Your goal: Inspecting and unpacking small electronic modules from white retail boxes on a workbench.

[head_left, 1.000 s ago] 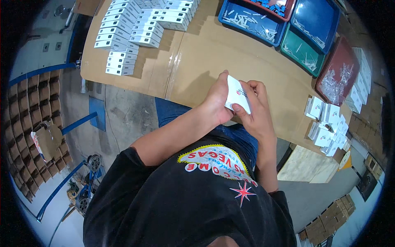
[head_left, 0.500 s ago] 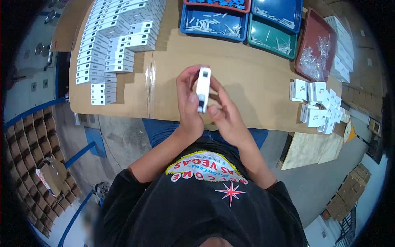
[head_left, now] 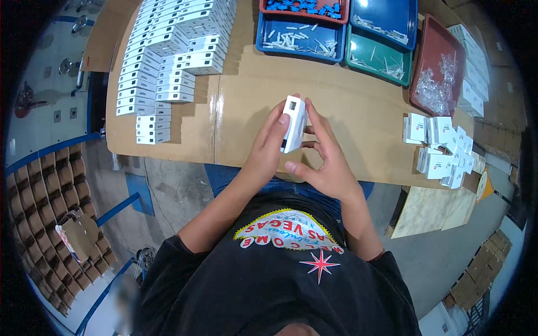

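Note:
A small, slim white box (head_left: pixel 293 124) with a dark square mark on its narrow side is held upright over the cardboard-covered table (head_left: pixel 246 134). My left hand (head_left: pixel 268 147) grips it, thumb along the near narrow side and fingers behind. On the box's other side, my right hand (head_left: pixel 332 168) has its fingers extended and its thumb spread away. The right index fingertip lies at the box's far end; whether it presses there I cannot tell.
Stacked white boxes (head_left: pixel 137 92) fill the table's left side. Along the far side sit a blue tray (head_left: pixel 297 54) of white sticks, a green tray (head_left: pixel 361 49), and a dark red tray (head_left: pixel 434 45) with clear plastic pieces. Loose white boxes (head_left: pixel 438 166) are piled at right.
The white box has turned and tilted slightly in my left hand. My right thumb has come away from it, and the right fingers have straightened. The whole view has shifted a little.

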A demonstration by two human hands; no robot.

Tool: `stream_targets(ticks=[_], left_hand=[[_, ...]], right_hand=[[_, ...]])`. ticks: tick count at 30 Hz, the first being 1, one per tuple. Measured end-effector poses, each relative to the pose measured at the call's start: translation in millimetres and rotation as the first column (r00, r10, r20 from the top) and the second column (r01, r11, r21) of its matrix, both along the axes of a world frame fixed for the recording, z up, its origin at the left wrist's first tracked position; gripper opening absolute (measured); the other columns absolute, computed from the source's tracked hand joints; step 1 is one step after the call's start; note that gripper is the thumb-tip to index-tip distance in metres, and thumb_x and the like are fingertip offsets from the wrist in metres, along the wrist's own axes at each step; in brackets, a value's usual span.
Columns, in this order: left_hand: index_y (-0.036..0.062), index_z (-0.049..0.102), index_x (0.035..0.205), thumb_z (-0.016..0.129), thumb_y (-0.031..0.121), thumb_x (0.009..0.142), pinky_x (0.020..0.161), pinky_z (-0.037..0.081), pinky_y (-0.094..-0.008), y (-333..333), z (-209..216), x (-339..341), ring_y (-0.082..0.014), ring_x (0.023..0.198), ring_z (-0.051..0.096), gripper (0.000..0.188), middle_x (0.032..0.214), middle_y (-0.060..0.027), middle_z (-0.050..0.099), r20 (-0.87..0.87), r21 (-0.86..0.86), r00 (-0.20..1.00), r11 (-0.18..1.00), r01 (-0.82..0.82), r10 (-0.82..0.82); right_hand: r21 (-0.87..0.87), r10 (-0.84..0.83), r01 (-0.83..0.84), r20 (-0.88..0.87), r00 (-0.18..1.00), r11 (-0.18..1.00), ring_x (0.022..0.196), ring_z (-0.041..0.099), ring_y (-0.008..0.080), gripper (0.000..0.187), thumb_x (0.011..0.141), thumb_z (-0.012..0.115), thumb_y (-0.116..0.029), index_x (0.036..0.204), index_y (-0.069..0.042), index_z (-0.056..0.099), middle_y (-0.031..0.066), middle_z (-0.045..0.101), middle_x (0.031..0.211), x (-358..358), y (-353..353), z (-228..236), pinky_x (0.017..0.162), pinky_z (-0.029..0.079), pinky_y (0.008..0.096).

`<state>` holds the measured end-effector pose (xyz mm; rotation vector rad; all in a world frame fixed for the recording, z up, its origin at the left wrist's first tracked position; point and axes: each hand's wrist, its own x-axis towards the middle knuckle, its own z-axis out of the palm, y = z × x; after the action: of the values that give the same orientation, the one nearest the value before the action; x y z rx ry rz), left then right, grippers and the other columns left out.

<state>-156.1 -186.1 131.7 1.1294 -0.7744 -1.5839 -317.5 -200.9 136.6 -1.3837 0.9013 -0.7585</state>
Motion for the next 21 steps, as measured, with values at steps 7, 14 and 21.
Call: stream_targets(ticks=[7, 14, 21], left_hand=[[0.0072, 0.039, 0.156, 0.038, 0.046, 0.111, 0.106, 0.05, -0.0383, 5, -10, 1, -0.022, 0.129, 0.055, 0.06, 0.15, -0.0143, 0.05, -0.128, 0.195, 0.991, 0.979, 0.051, -0.026], [-0.0014, 0.057, 0.141, 0.076, 0.013, 0.093, 0.104, 0.05, -0.0366, 19, 11, -6, -0.0212, 0.121, 0.066, 0.053, 0.127, -0.0173, 0.069, 0.273, -0.212, 0.962, 0.973, 0.093, -0.033], [-0.0007, 0.067, 0.129, 0.076, 0.005, 0.091, 0.102, 0.052, -0.0356, 25, 24, -2, -0.0243, 0.119, 0.068, 0.039, 0.127, -0.0165, 0.072, 0.343, -0.3, 0.939, 0.95, 0.087, 0.022]], right_hand=[[-0.436, -0.161, -0.035, -0.403, 0.901, 0.899, 0.127, 0.053, 0.0263, 0.094, 0.071, 0.093, -0.026, 0.148, -0.005, 0.043, 0.014, 0.042, 0.152, -7, -13, 3, 0.102, 0.048, 0.0406], [-0.161, -0.318, 0.3, -0.101, 0.942, 0.94, 0.119, 0.061, 0.0264, 0.078, 0.063, 0.096, -0.014, 0.128, -0.004, 0.052, 0.0129, 0.061, 0.124, -21, -13, -4, 0.103, 0.05, 0.0396], [-0.016, -0.149, 0.157, 0.228, 0.962, 0.988, 0.116, 0.065, 0.0263, 0.055, 0.076, 0.085, 0.005, 0.118, -0.004, 0.05, 0.0145, 0.063, 0.117, -26, -5, -20, 0.1, 0.054, 0.0399]])
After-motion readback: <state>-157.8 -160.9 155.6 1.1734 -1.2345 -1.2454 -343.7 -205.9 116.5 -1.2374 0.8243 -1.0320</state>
